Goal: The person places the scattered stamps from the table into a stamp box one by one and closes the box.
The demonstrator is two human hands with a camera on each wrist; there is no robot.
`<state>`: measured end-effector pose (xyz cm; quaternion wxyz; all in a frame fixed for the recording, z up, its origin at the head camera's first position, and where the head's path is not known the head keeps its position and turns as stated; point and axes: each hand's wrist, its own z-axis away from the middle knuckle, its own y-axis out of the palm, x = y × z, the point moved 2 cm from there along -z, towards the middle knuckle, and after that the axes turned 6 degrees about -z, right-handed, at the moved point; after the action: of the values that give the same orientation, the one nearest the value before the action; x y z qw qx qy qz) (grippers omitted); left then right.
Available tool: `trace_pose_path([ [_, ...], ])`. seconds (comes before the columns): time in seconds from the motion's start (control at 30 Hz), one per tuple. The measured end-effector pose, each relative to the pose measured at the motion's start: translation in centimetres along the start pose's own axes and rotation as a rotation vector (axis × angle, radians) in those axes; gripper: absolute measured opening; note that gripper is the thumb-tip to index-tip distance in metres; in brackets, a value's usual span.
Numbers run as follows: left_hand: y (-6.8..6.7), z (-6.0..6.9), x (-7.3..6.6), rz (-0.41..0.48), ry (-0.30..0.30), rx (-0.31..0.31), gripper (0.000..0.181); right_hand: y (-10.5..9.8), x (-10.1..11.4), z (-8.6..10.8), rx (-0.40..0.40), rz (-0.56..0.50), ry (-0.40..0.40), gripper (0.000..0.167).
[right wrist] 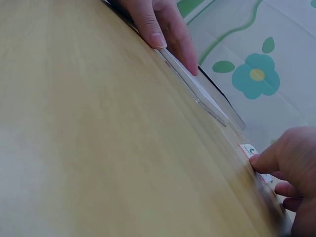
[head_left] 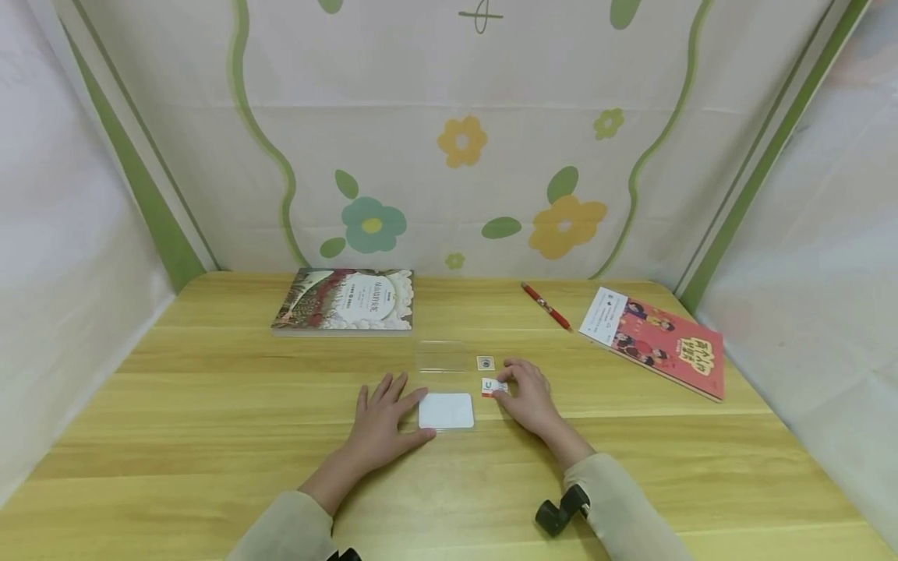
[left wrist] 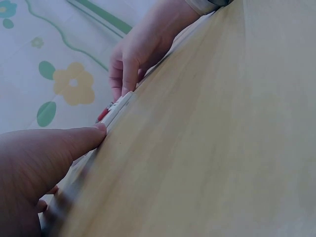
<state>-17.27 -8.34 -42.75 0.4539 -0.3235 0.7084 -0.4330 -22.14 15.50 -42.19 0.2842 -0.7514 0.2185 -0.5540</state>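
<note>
Counts: two hands, two books, one pen, one clear case, one clear panel, two small cards. Left hand (head_left: 384,425) spread wide, thumb and forefinger touching the left corners of clear case (head_left: 464,429) with white card (head_left: 446,411) in it, mid-table, well in from the far edge of table (head_left: 210,405). Right hand (head_left: 526,393) narrow, pinching red-and-white card (head_left: 489,386) just right of the case. Small square card (head_left: 486,363) and clear panel (head_left: 440,357) lie beyond, toward the far edge. Brown book (head_left: 316,308) at far edge, left of middle; red pen (head_left: 546,306) right of middle; red book (head_left: 655,343) by right edge near far right corner.

Writing: U-like mark on pinched card; Chinese characters on both covers, too small to read surely. Right wrist view shows case edge-on, its thickness visible; head view shows only its top.
</note>
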Motion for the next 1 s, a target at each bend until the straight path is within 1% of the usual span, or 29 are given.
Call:
trace_pose_path([
  [0.23, 0.05, -0.04, 0.09, -0.008, -0.001, 0.000, 0.064, -0.18, 0.17, 0.03, -0.033, 0.018, -0.011, 0.014],
  [0.4, 0.09, -0.01, 0.10, -0.007, -0.001, -0.001, 0.064, -0.24, 0.22, 0.07, -0.038, 0.019, -0.007, 0.015],
  [0.63, 0.02, 0.00, -0.01, -0.005, 0.003, -0.001, 0.064, -0.12, -0.05, -0.02, -0.059, 0.035, -0.058, 0.023],
  [0.83, 0.08, -0.02, 0.05, -0.003, 0.001, 0.000, 0.063, -0.11, 0.03, 0.03, -0.063, 0.021, -0.055, 0.018],
  [1.0, 0.18, -0.03, 0.12, -0.009, 0.003, -0.007, 0.064, -0.27, 0.15, 0.01, -0.067, 0.017, -0.070, 0.016],
])
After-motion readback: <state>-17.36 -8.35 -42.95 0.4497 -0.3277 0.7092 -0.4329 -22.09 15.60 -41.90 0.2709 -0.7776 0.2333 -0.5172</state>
